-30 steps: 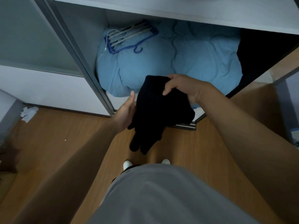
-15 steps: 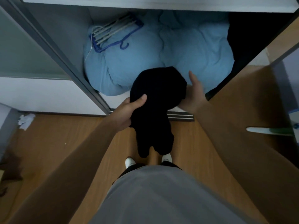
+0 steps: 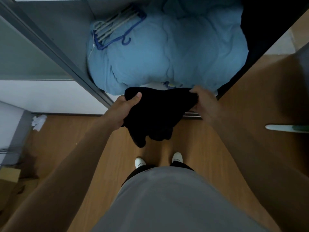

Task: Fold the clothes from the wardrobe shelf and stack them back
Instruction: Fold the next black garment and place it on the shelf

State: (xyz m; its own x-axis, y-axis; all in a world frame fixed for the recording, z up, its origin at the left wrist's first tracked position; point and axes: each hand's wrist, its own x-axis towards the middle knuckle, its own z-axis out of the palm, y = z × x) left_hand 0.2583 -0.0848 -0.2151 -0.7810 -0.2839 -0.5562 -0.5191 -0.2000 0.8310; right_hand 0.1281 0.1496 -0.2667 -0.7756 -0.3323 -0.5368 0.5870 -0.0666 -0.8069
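Observation:
A black garment [image 3: 157,114] hangs in the air between my hands, in front of the open wardrobe's bottom compartment. My left hand [image 3: 124,108] grips its upper left corner with the thumb on top. My right hand [image 3: 204,104] pinches the upper right corner. The cloth is stretched across the top and droops in loose folds toward the floor. More dark clothes [image 3: 260,39] fill the right side of the compartment.
A light blue duvet [image 3: 167,52] fills the wardrobe floor, with a bundle of blue and white hangers [image 3: 115,29] on it. The grey sliding door frame [image 3: 55,52] runs at left. Crumpled paper [image 3: 38,122] and a cardboard box [image 3: 9,174] lie on the wooden floor.
The garment went from bunched against my hands to spread between them. My right hand moved from the cloth's side to its upper right corner, and both hands pulled apart.

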